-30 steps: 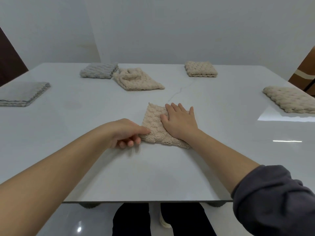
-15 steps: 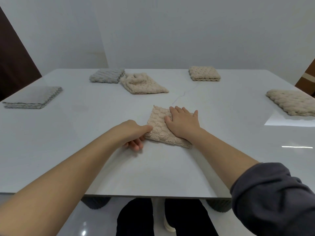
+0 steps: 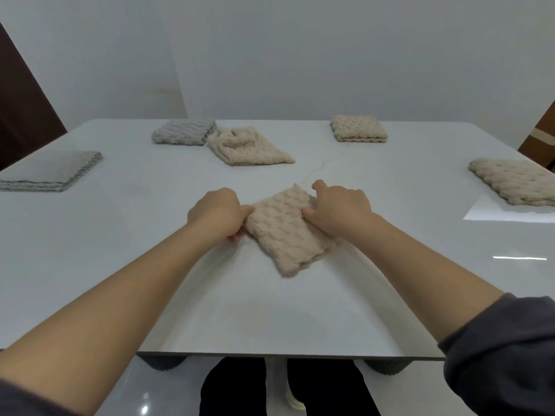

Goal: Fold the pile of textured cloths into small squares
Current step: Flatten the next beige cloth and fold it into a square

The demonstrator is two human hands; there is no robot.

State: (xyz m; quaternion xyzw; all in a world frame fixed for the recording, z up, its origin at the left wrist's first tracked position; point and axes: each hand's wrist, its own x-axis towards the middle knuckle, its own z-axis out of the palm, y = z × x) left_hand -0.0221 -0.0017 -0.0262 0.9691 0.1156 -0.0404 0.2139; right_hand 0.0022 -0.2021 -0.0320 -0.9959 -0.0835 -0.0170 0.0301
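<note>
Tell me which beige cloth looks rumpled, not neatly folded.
The beige cloth beside the far grey cloth; its top is bunched, while the rest lie flat.

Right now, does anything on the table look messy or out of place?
Yes: the beige cloth beside the far grey cloth is rumpled, its top bunched rather than flat. The near cloth also sits skewed.

Pretty bare room: plain off-white walls (image 3: 330,55) meet in a corner behind a big glossy white table (image 3: 120,235) with a faint grey vein. There's a dark brown panel (image 3: 24,115) far left and a brown one with a pale stripe (image 3: 540,136) far right. The floor (image 3: 144,394) is shiny and pale, the table legs (image 3: 163,363) are dark and ribbed, and a light streak (image 3: 519,258) reflects off the tabletop.
</note>
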